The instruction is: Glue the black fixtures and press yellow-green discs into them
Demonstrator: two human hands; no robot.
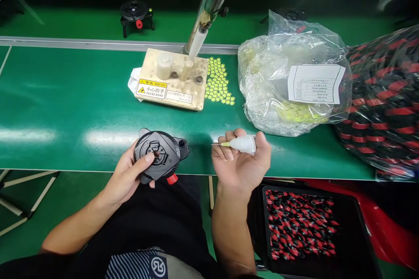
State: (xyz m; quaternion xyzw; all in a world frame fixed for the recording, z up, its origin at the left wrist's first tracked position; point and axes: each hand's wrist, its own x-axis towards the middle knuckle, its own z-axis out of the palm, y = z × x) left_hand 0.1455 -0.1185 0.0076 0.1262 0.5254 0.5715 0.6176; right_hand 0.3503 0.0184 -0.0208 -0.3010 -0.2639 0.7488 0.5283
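My left hand (131,170) grips a black round mechanical base (160,154) with a red knob (172,178) on its lower edge. The thumb presses near the hole in the middle of its face. In my right hand (240,165) lies a small white dispensing bottle (242,144) with a thin needle tip, the fingers curled around it. The needle points left toward the black base, apart from it. Beyond both hands stands a cream press fixture (173,104) with a warning label. Several small yellow-green discs (219,83) lie beside it.
A clear plastic bag (262,96) with a paper label holds more yellow-green pieces. Right of it, a large bag (386,96) holds black and red parts. A black tray (352,226) of similar small parts sits below the bench edge. Another black unit (135,11) stands on the green strip behind.
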